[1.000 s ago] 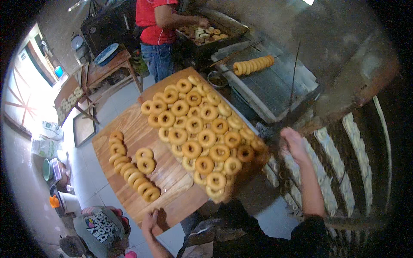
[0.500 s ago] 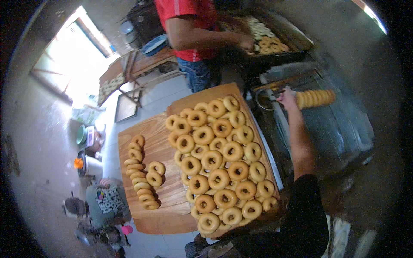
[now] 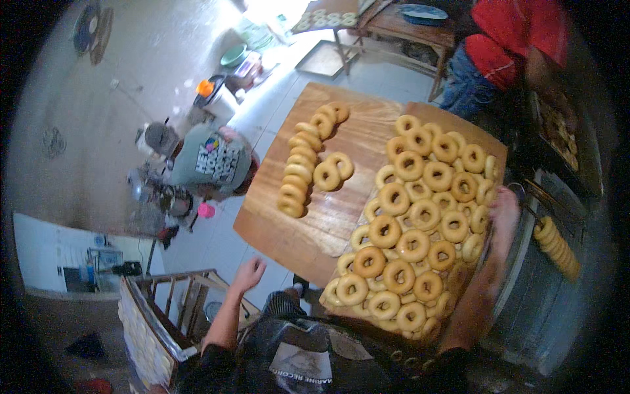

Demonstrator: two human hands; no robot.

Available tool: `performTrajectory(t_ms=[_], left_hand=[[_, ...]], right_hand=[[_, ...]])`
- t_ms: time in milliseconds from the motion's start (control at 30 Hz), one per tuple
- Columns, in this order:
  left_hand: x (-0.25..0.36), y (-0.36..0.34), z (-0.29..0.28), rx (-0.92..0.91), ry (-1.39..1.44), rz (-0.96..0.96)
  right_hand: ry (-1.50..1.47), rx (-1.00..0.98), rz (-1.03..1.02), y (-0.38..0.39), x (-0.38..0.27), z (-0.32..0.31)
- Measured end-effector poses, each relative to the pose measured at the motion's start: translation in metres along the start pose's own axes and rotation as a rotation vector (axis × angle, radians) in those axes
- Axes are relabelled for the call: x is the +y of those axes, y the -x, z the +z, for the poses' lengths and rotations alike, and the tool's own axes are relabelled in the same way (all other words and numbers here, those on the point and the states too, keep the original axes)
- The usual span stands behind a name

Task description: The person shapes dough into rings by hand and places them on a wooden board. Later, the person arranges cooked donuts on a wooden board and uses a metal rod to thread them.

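Note:
Ring doughnuts (image 3: 413,244) lie crowded in layers on the right part of a wooden board (image 3: 275,223). My right hand (image 3: 504,205) is at the board's right edge, beside the outermost doughnuts; its fingers are blurred. Close by on the right, a row of doughnuts (image 3: 556,249) threaded on a stick rests on a metal surface (image 3: 525,308), apart from my hand. My left hand (image 3: 249,274) hangs off the board's near left corner, fingers curled, with nothing seen in it. A shorter line of doughnuts (image 3: 300,161) leans together on the board's left part, with two more (image 3: 333,172) beside it.
A person in a red shirt (image 3: 492,65) stands at the far right by a dark pan (image 3: 561,138). Another person in a grey-green shirt (image 3: 213,157) is low at the left. A wooden rack (image 3: 177,295) stands near left; a bench (image 3: 407,29) holds a blue tray (image 3: 423,13).
My right hand has let go of the stick of doughnuts and come to the board's edge. My left hand has come into view. The view has swung left.

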State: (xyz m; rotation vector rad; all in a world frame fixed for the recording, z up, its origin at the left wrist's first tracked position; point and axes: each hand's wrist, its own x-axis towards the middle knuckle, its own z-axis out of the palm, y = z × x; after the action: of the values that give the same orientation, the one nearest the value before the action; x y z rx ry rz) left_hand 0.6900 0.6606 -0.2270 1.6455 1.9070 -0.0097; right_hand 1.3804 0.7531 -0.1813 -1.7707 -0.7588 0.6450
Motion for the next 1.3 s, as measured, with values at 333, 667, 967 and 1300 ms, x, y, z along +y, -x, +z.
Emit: performTrajectory(t_ms=[333,667,967,1300], left_hand=[[0.031,-0.170,-0.019,0.184,0.587,0.178],[-0.065,-0.244,-0.077,-0.035,0.627,0.079],[-0.086,-0.266,-0.091,0.232,0.031,0.720],[-0.103,-0.266,-0.104,0.077,-0.063,0.692]], right_hand=[[0.635,-0.397,-0.352,0.274,0.021,0.434],[0.699,-0.070,-0.223,0.324,-0.075,0.511],[0.516,-0.066,-0.147,0.377,-0.038,0.514],[0.438,-0.187,0.212,0.368,-0.011,0.534]])
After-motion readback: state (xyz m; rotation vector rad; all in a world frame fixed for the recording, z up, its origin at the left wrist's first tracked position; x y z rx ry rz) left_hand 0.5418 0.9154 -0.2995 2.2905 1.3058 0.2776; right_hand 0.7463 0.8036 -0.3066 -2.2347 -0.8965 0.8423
